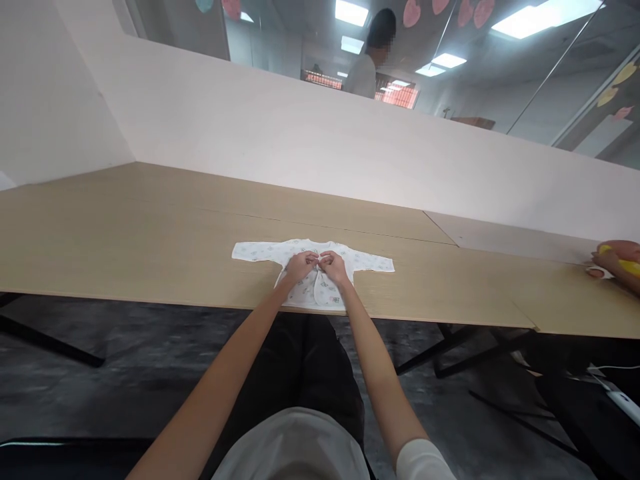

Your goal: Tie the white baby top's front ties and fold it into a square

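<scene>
A small white long-sleeved baby garment (313, 275) with a faint pastel print lies flat and spread on the light wooden table (150, 247), its sleeves stretched out to both sides. My left hand (301, 267) and my right hand (333, 268) meet at the middle of its chest, close together. Both pinch the overlapping front flaps or small ties at the neckline. The fingers hide exactly what they hold.
At the right table edge, another person's hand (613, 261) holds a yellow object (625, 263). A white partition (320, 133) backs the table, with a standing person (373, 63) behind glass beyond it. Dark table legs and a cable lie below at right.
</scene>
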Motion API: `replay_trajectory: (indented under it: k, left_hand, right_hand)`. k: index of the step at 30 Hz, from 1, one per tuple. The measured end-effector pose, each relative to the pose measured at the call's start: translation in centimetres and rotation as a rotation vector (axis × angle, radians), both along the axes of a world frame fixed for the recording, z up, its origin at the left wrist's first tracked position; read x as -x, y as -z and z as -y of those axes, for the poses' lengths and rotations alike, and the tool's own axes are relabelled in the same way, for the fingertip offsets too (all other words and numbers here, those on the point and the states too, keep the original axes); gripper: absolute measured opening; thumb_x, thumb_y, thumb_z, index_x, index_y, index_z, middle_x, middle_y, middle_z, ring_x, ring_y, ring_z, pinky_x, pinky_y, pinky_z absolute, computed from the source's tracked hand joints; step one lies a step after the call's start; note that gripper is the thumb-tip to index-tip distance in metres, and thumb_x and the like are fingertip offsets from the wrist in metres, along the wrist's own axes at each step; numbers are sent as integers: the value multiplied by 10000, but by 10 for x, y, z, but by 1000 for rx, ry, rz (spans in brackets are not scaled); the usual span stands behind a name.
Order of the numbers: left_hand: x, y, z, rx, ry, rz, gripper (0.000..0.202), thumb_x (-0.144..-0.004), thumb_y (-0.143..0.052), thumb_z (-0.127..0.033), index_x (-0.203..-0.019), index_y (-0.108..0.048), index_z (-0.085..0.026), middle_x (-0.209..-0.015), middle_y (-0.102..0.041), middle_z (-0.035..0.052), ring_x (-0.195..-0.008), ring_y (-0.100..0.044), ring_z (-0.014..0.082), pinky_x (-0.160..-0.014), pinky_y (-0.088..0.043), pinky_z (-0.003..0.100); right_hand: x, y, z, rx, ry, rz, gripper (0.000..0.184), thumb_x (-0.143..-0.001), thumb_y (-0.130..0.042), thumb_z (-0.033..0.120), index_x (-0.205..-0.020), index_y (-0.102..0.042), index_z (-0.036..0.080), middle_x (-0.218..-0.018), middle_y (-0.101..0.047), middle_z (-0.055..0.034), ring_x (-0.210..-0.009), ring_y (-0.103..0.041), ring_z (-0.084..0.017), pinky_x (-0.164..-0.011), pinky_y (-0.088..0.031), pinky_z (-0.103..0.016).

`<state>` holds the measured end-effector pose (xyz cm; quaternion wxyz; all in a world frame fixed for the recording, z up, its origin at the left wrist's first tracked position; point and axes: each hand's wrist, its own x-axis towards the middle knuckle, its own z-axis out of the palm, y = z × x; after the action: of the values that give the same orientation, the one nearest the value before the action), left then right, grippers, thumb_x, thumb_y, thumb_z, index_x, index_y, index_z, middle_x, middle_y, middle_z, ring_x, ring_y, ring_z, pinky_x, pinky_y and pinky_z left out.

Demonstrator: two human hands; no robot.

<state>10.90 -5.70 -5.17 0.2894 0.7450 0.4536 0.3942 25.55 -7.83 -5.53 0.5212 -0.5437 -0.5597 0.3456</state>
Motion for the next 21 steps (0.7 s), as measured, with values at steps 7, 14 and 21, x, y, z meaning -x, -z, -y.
replay_trajectory:
  k: [7, 14, 21]
  left_hand:
    - [0, -1, 2, -71, -41, -115, 207, -800, -582, -232, -943, -727, -196, -964, -744, 55, -863, -675, 188, -848, -513, 302]
    - [-4, -4, 6, -130, -200, -395, 199, -771, -589, -222, -852, -770, -206, -879, -743, 81, -957, -635, 266, -950, -440, 387]
    - [10, -13, 10, -190, -20, -481, 228, -765, -554, -225, -816, -776, -211, -818, -727, 89, -929, -622, 259, -928, -440, 373]
  right_hand:
    - [0, -3, -1, 89, 81, -9, 251, -574, -560, 190, -822, -602, 179, -602, -605, 44, -520, -528, -108, -512, -425, -208]
    - [0, -4, 1, 52, 91, 245, 142, -631, -511, 195, -641, -652, 180, -564, -615, 9, -561, -553, -141, -578, -418, -237]
    - [1, -19, 18, -19, -27, 555, 217, -704, -528, 157, -503, -607, 172, -477, -500, 23, -552, -473, -117, -608, -365, -223]
